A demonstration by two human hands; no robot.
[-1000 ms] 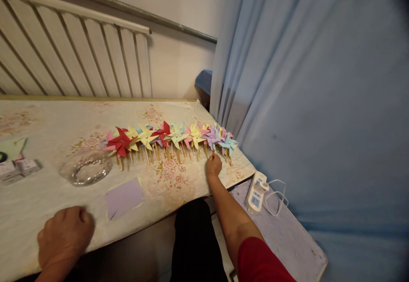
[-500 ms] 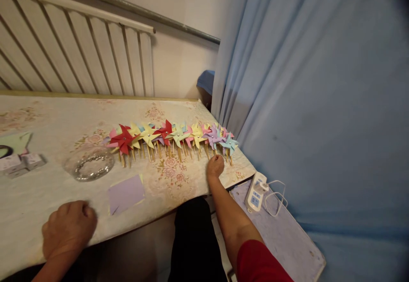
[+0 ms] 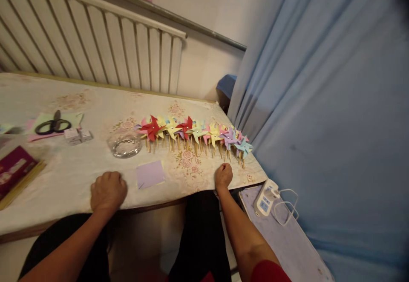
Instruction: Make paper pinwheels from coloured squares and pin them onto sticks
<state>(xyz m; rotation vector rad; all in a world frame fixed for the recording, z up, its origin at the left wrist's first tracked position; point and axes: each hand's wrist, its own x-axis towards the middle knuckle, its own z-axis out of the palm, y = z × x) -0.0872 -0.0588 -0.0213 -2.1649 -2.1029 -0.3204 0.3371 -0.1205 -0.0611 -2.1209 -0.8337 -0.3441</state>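
Observation:
My left hand (image 3: 108,191) rests as a loose fist on the table near its front edge, left of a square of lilac paper (image 3: 151,174). My right hand (image 3: 223,176) is closed, its knuckles just below the stick ends of a purple pinwheel (image 3: 229,137); nothing shows in it. Several paper pinwheels lie side by side in a row, among them a red pinwheel (image 3: 152,129) at the left and a light blue pinwheel (image 3: 244,147) at the right. Their wooden sticks point toward me. A clear round dish (image 3: 126,146) with small shiny metal pieces stands behind the paper.
Farther left lie black-handled scissors (image 3: 54,125) on coloured paper, small grey-white boxes (image 3: 77,136) and a maroon packet (image 3: 15,169). A white power strip (image 3: 266,199) with a cable sits on a lower surface at the right. A blue curtain (image 3: 319,103) hangs beside it.
My view has swung left, bringing the scissors and maroon packet into sight. My right hand has drawn slightly back from the pinwheel sticks. My left hand has moved closer to the lilac paper.

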